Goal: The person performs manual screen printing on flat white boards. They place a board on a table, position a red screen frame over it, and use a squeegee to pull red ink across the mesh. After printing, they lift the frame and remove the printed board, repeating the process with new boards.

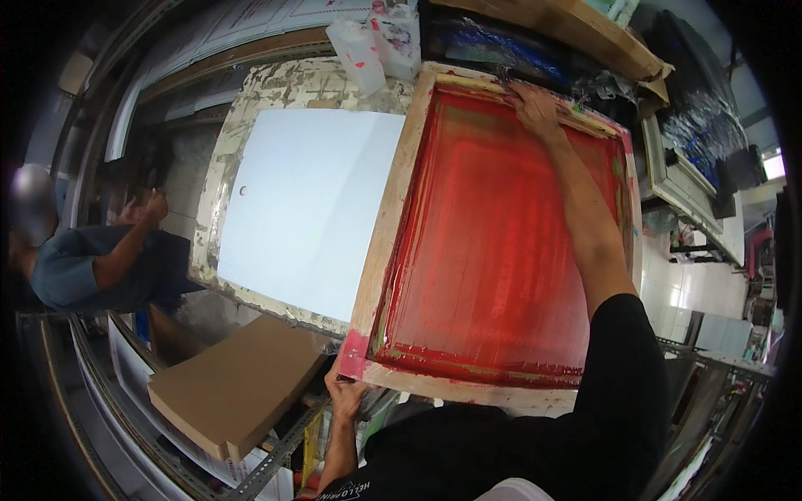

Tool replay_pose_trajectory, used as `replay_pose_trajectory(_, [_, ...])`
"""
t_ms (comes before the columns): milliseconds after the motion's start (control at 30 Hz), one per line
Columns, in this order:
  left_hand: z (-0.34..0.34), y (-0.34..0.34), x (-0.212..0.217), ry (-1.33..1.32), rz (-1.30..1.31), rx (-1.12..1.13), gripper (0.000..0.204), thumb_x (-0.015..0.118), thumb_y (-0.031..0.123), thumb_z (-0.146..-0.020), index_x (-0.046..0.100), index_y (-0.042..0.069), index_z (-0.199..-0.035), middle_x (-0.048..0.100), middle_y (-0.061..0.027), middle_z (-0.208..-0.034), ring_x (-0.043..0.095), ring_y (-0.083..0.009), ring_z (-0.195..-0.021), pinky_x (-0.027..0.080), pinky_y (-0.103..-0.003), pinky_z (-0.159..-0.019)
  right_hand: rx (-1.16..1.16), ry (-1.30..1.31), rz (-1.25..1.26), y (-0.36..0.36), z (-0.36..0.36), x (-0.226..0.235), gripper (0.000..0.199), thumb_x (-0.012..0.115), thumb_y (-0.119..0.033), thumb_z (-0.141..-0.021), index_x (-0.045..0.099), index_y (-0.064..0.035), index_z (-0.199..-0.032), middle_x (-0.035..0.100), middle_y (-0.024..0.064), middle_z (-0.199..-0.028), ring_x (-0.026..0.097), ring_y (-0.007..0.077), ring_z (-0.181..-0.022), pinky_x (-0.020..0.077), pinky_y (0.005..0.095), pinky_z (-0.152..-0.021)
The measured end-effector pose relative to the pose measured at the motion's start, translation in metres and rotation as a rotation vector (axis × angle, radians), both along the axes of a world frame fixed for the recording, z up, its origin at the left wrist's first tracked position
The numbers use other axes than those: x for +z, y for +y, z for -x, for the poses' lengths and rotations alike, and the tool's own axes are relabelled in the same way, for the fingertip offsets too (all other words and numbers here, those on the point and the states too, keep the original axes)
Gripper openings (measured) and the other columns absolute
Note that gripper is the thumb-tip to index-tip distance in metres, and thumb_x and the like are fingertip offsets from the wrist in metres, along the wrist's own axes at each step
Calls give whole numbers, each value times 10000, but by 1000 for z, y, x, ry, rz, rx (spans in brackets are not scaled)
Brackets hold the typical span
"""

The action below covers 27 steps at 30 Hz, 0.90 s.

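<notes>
A wooden screen-printing frame (386, 225) with red ink spread over its mesh (493, 242) lies in front of me. My left hand (344, 391) grips the frame's near left corner from below. My right hand (535, 107) reaches across the mesh to the far edge and presses on something at the frame's top bar; what it holds is hidden. A blank white sheet (313, 200) with a small hole lies flat on the worn table just left of the frame.
A paint-flaked table (292, 88) holds the sheet. White plastic bottles (357, 52) stand at its far edge. A brown cardboard stack (234, 384) sits lower left on a metal rack. Another person in a blue shirt (92, 263) sits at left. Shelves and frames crowd the right.
</notes>
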<state>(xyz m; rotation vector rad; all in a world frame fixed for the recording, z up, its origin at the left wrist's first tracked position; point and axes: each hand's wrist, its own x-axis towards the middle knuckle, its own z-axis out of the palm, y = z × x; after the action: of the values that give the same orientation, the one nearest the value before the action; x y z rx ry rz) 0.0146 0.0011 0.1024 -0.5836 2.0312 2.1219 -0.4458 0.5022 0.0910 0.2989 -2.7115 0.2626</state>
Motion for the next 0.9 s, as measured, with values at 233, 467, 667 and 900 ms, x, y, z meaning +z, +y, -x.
replay_pose_trajectory(233, [5, -1, -16, 74, -41, 15, 521, 787, -44, -655, 651, 11, -1155, 698, -20, -953, 651, -126, -821, 544, -304, -740, -40, 32, 31, -40, -107, 7, 292, 653, -224, -878, 660, -141, -1158, 705, 126, -1020, 637, 357, -1015, 486, 489, -849])
replay_pose_trajectory(467, [11, 4, -16, 158, -195, -63, 698, 756, -128, -657, 558, -17, -1317, 665, -73, -1138, 632, -185, -1034, 528, -333, -899, -45, -41, 58, -125, -345, 64, 194, 668, -180, -821, 637, -130, -1006, 674, 105, -876, 628, 318, -875, 448, 462, -728])
replay_pose_trajectory(667, [15, 4, -34, 222, -188, -116, 733, 756, -128, -682, 548, -17, -1376, 668, -75, -1169, 630, -184, -1054, 505, -332, -949, -65, -196, 128, -175, -477, 95, 331, 711, -122, -782, 684, -97, -1110, 681, 135, -885, 638, 359, -875, 470, 492, -793])
replay_pose_trajectory(900, [12, -2, -58, 324, -52, -160, 634, 814, -54, -687, 611, -1, -1285, 683, -43, -1063, 617, -155, -952, 484, -304, -876, 1, -426, 527, -153, -454, 93, 372, 677, -211, -889, 702, -191, -1260, 727, 202, -982, 699, 365, -956, 535, 454, -824])
